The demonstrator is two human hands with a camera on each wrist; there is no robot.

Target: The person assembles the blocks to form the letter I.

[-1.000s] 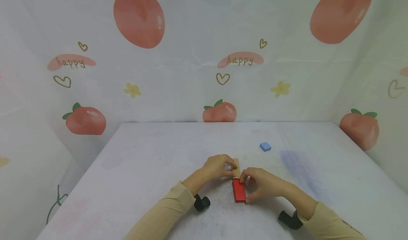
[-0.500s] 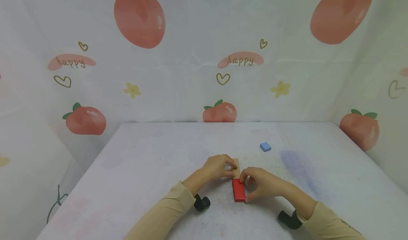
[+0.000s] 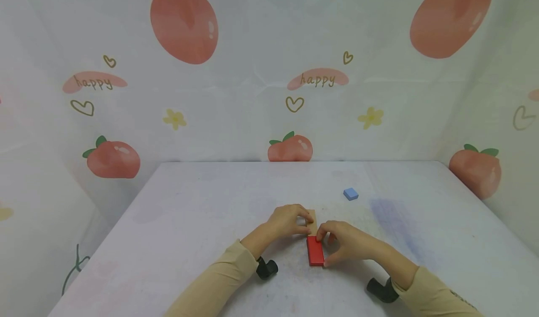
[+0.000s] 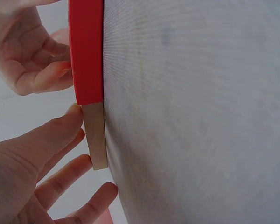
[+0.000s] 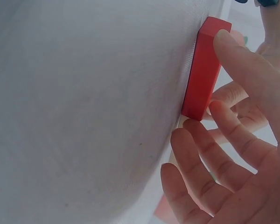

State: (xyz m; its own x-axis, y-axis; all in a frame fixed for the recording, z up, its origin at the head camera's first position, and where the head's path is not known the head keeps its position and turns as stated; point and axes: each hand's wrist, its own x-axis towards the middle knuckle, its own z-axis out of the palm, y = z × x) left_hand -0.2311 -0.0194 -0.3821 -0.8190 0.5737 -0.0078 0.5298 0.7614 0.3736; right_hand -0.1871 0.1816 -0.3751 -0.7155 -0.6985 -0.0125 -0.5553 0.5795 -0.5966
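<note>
A red rectangular block (image 3: 315, 251) lies flat on the table, its far end against a plain wooden block (image 3: 311, 222). The two form one line pointing away from me. My left hand (image 3: 288, 219) holds the wooden block from the left, thumb near the joint and fingertips farther along it. From the right, my right hand (image 3: 347, 242) pinches the red block, with the thumb at its near corner and the index finger at its far corner. In the right wrist view, the other fingers of that hand spread loosely beyond the red block (image 5: 203, 70); they partly hide the wood.
A small blue block (image 3: 351, 194) lies farther back, right of the wooden one. Dark wrist-camera mounts (image 3: 267, 269) sit under both forearms, close to the table (image 3: 202, 200). A white curtain with fruit prints (image 3: 236, 97) hangs behind the table's back edge.
The red block and my right hand have shifted very slightly away from me, and the thin dark line at the joint has narrowed. My left hand has stayed in place.
</note>
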